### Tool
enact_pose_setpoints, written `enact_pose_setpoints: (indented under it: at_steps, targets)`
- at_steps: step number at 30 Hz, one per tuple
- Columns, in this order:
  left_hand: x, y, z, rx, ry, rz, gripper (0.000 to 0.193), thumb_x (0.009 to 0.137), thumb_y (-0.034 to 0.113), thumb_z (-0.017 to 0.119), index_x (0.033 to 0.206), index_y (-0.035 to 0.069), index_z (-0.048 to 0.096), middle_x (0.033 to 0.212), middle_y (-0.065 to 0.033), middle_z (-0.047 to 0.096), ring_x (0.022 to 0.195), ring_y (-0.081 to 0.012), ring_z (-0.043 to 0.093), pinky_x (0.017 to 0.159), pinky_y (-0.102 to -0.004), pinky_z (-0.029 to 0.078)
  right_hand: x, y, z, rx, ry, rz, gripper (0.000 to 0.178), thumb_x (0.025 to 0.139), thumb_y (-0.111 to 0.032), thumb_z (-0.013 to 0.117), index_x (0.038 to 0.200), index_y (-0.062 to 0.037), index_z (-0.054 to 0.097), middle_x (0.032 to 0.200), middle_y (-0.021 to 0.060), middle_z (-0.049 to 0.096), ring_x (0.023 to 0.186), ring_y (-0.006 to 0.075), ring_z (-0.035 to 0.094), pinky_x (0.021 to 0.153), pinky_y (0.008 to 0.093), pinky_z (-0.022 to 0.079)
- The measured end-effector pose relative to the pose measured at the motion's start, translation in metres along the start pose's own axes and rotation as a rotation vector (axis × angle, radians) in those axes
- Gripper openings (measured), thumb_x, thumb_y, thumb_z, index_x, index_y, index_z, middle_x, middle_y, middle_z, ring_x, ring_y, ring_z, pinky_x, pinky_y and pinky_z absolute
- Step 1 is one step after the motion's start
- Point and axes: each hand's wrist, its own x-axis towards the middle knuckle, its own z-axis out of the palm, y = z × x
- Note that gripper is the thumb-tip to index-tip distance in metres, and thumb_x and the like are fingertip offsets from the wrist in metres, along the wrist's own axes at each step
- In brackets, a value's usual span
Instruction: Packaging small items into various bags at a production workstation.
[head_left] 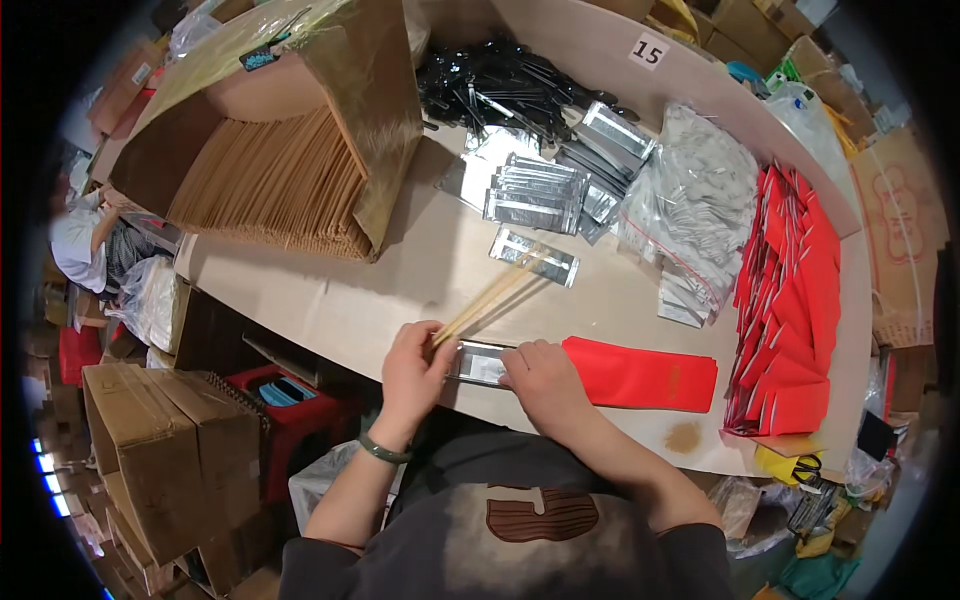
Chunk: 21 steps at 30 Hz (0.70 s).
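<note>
My left hand is closed around the lower ends of a pair of light wooden chopsticks, which slant up to the right. Its thumb also meets the left end of a flat silver packet. Bent fingers of my right hand grip the packet's other end; the fingertips are partly hidden. Beside that hand lies a flat red paper sleeve, its left end behind the hand. Past the chopstick tips, a single silver packet rests on the table.
A large cardboard box of upright brown strips stands at left. Behind are black plastic cutlery, stacked silver packets and a clear bag of white packets. Red sleeves are piled right. A low wall borders the table.
</note>
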Motion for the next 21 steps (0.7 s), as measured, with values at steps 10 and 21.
enact_pose_setpoints:
  at_steps: [10, 21]
  targets:
    - [-0.006, -0.053, -0.065, -0.520, -0.171, -0.283, 0.012, 0.094, 0.008, 0.064, 0.091, -0.003, 0.065, 0.080, 0.0029, 0.062, 0.075, -0.0045, 0.051, 0.068, -0.0184, 0.040, 0.065, 0.056, -0.052, 0.198, 0.197, 0.383, 0.015, 0.084, -0.016, 0.067, 0.090, -0.0026, 0.064, 0.098, 0.0177, 0.063, 0.097, 0.0393, 0.058, 0.085, 0.0465, 0.046]
    - [0.017, 0.013, 0.011, -0.078, -0.357, 0.368, 0.012, 0.083, 0.002, 0.073, 0.093, 0.002, 0.068, 0.097, -0.0094, 0.062, 0.084, -0.0230, 0.063, 0.072, -0.0313, 0.053, -0.050, 0.033, -0.039, 0.053, -0.038, 0.005, 0.034, 0.077, -0.022, 0.079, 0.094, -0.0010, 0.058, 0.135, 0.0243, 0.051, 0.130, 0.0426, 0.044, 0.105, 0.0497, 0.041]
